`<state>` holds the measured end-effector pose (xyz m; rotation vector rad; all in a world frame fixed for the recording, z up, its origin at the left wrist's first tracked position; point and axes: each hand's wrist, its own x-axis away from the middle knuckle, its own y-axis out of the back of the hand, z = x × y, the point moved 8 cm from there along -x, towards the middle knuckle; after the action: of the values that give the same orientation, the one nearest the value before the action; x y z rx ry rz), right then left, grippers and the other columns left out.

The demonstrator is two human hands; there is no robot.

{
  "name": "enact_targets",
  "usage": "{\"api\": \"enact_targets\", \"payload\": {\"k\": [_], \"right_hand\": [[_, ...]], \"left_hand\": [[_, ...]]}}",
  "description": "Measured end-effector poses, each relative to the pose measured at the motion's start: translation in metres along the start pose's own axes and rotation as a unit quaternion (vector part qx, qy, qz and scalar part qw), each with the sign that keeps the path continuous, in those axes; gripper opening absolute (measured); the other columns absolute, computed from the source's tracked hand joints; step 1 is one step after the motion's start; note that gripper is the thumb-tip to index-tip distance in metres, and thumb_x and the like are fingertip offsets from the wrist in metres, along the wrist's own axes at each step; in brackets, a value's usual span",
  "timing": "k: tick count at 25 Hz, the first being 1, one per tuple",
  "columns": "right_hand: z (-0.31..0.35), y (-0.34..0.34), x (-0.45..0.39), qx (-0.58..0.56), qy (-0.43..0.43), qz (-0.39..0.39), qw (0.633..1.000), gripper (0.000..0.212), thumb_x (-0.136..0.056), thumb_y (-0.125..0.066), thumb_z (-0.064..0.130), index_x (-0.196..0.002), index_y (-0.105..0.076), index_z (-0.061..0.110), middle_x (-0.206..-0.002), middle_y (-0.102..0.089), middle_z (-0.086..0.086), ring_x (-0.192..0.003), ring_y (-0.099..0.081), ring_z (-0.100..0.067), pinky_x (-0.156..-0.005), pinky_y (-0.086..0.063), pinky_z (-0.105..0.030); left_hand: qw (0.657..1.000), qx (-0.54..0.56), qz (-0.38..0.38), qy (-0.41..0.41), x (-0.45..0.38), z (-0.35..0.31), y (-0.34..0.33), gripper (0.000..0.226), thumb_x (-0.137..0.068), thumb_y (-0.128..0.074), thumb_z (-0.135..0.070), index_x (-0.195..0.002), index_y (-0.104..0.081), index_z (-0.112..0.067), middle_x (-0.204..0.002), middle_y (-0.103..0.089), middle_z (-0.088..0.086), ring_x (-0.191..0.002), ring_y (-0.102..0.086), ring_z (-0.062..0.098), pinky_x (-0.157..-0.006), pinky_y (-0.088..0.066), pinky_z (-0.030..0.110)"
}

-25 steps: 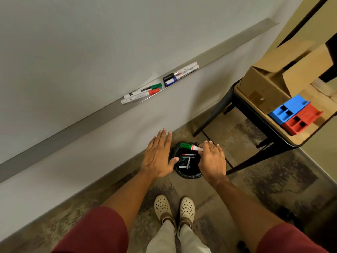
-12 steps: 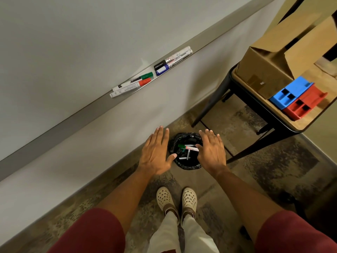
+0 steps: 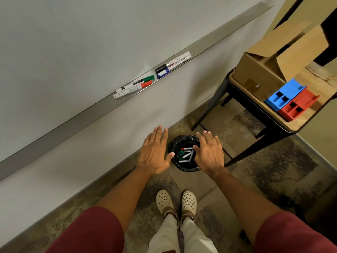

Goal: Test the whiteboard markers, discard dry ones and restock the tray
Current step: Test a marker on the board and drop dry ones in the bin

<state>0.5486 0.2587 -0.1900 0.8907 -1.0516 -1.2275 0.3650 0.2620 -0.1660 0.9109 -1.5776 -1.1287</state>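
Your cream clogs [image 3: 176,201] stand together on the mottled floor, nearest the camera, below both outstretched arms in maroon sleeves. Your left hand [image 3: 155,152] and right hand [image 3: 209,152] hover palm down with fingers straight and relaxed, grasping nothing, one on either side of a small black-lined bin [image 3: 184,166] that sits on the floor between them. Inside the bin, just off your left thumb and under the inner edge of your right hand, lie the discarded markers [image 3: 186,155] (red and green caps show among the white barrels; the exact count is hard to tell).

Beyond your left fingertips, up the wall, the metal marker tray [image 3: 73,121] runs along the foot of the whiteboard [image 3: 73,42]. On it rest a green-capped marker [image 3: 138,82] and a red-capped marker [image 3: 133,89] side by side, and further along, toward the right, a black-capped marker [image 3: 171,63] beside a blue-capped marker [image 3: 174,67].

Past your right hand, off to its outer side, a black-framed table [image 3: 259,112] carries an open cardboard box [image 3: 262,70], with a blue plastic holder [image 3: 284,95] resting against a red plastic holder [image 3: 299,105] at the box's near side.
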Motion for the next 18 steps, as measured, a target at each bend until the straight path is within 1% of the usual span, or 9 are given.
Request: {"api": "enact_targets", "payload": {"k": [4, 10, 14, 18], "right_hand": [[0.010, 0.014, 0.000, 0.009, 0.018, -0.013, 1.000, 0.051, -0.096, -0.049, 0.033, -0.142, -0.042, 0.012, -0.149, -0.040, -0.016, -0.143, -0.029, -0.029, -0.117, -0.018, -0.046], [0.038, 0.039, -0.002, 0.025, 0.068, -0.025, 0.997, 0.061, -0.095, -0.044, 0.043, -0.146, -0.035, 0.012, -0.152, -0.036, -0.013, -0.143, -0.028, -0.027, -0.118, -0.017, -0.045], [0.065, 0.066, -0.010, 0.032, 0.109, -0.031, 0.993, 0.065, -0.096, -0.039, 0.048, -0.150, -0.028, 0.013, -0.155, -0.030, -0.013, -0.145, -0.022, -0.026, -0.120, -0.014, -0.044], [0.093, 0.092, -0.024, 0.040, 0.148, -0.045, 0.987, 0.067, -0.096, -0.037, 0.050, -0.151, -0.024, 0.016, -0.156, -0.028, -0.013, -0.146, -0.021, -0.027, -0.120, -0.014, -0.045]], "left_hand": [[1.000, 0.000, -0.018, 0.005, 0.007, 0.000, 0.012, 0.089, -0.090, -0.041, -0.057, -0.153, 0.005, -0.014, -0.160, 0.006, 0.013, -0.147, 0.004, 0.026, -0.120, -0.006, 0.039], [0.998, -0.007, -0.046, 0.030, 0.017, 0.007, 0.040, 0.089, -0.091, -0.039, -0.058, -0.152, 0.009, -0.015, -0.160, 0.009, 0.013, -0.147, 0.007, 0.025, -0.119, -0.002, 0.037], [0.995, -0.001, -0.074, 0.061, 0.027, 0.017, 0.068, 0.090, -0.091, -0.040, -0.059, -0.152, 0.012, -0.017, -0.159, 0.012, 0.010, -0.147, 0.009, 0.023, -0.115, 0.004, 0.034], [0.989, -0.002, -0.104, 0.103, 0.033, 0.033, 0.097, 0.090, -0.091, -0.039, -0.061, -0.151, 0.013, -0.019, -0.159, 0.015, 0.009, -0.147, 0.010, 0.024, -0.114, 0.006, 0.034]]}}
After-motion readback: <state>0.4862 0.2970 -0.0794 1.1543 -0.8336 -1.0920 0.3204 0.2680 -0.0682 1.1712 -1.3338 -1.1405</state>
